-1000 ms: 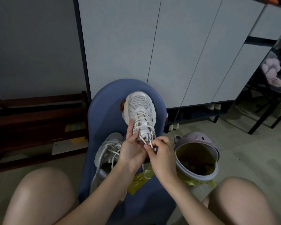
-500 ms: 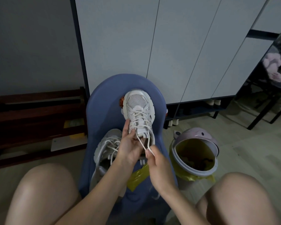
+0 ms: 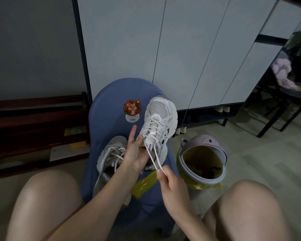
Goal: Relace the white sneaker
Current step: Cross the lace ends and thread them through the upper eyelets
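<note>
A white sneaker (image 3: 159,121) stands toe-up over the blue chair (image 3: 109,119), its laces crossed most of the way down the tongue. My left hand (image 3: 136,152) holds the sneaker at its heel end, thumb against the tongue and index finger pointing up. My right hand (image 3: 169,183) pinches the two loose ends of the white lace (image 3: 155,157) and holds them taut toward me. A second white sneaker (image 3: 109,153) lies on the chair seat to the left, partly hidden by my left forearm.
A pink bin (image 3: 203,160) with a yellow liner stands open on the floor to the right. A yellow wrapper (image 3: 142,184) lies on the chair seat. Pale cabinet doors (image 3: 163,49) rise behind, and a dark wooden rack (image 3: 36,122) sits left. My bare knees frame the bottom.
My right hand has drawn the lace ends down toward me, stretching them out. The sneaker has tilted to the right, uncovering a round squirrel sticker on the chair back.
</note>
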